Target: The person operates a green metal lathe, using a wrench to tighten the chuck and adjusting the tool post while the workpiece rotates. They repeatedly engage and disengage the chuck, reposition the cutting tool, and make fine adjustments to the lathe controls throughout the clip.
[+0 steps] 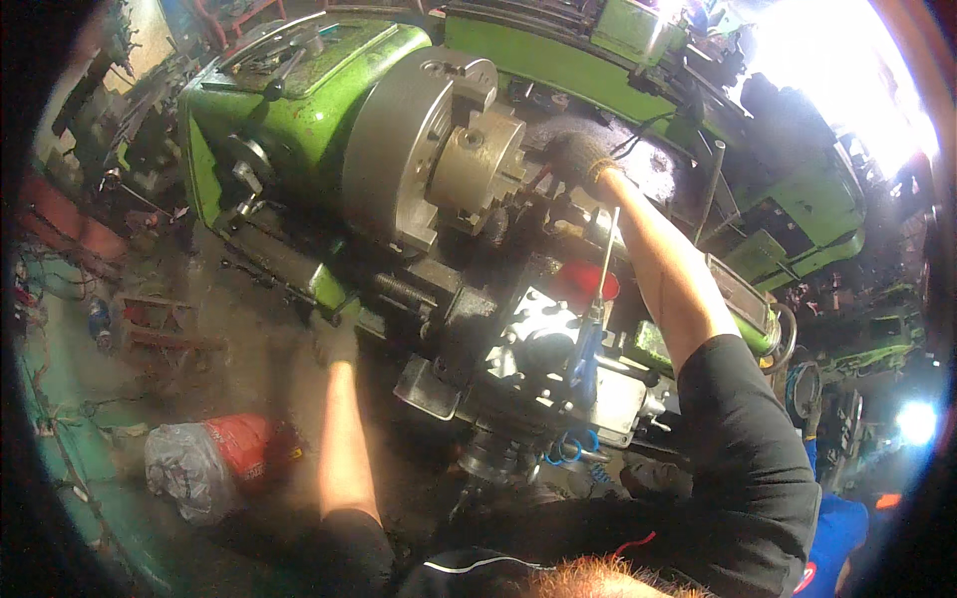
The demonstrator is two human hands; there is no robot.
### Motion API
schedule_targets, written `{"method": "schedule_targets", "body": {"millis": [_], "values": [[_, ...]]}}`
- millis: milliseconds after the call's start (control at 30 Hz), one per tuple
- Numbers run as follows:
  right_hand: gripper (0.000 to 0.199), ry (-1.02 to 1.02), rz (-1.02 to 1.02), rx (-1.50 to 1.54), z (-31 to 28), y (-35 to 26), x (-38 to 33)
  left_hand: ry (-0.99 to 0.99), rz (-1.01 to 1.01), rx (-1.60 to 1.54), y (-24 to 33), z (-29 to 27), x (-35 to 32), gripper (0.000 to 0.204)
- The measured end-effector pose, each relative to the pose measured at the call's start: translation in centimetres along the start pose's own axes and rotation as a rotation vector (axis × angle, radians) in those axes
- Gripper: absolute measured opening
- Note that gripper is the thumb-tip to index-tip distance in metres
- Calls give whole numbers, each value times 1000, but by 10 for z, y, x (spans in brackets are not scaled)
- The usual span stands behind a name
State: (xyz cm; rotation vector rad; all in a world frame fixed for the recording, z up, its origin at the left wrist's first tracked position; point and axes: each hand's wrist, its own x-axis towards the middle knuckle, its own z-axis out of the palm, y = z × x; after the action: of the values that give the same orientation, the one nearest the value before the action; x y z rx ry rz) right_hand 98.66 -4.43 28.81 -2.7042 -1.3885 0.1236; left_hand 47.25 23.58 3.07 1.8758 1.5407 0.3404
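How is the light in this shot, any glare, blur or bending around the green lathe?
Head view: blown-out white glare at the top right; the green metal lathe and its grey round chuck are softly blurred; the gloved right hand sits in shadow; the left hand is smeared; edges bend toward the dark rim.

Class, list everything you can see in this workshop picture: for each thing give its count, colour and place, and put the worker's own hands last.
lathe: one, green, upper left to centre.
chuck: one, grey steel, on the lathe, facing right.
carriage: one, grey metal, centre, below the chuck.
screwdriver: one, blue handle, upright on the carriage.
red part: one, red, beside the screwdriver shaft.
bag: one, grey and red, on the floor, lower left.
second machine: one, green, upper right.
left hand: one, gloved, at the lathe's front edge.
right hand: one, dark glove, just right of the chuck.
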Motion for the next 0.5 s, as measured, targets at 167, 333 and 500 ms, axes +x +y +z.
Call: {"method": "schedule_targets", "body": {"millis": [167, 333, 500], "values": [[27, -101, 137, -21, -19, -19, 3, -180, 384, -523, 131, -40, -151, 52], [26, -134, -14, -49, -5, -5, -3, -329, 814, -452, 265, -71, -265, 39], [28, 71, 34, -113, 1, -6, -1, -359, 785, -117, 272, -60, -261, 33]]}}
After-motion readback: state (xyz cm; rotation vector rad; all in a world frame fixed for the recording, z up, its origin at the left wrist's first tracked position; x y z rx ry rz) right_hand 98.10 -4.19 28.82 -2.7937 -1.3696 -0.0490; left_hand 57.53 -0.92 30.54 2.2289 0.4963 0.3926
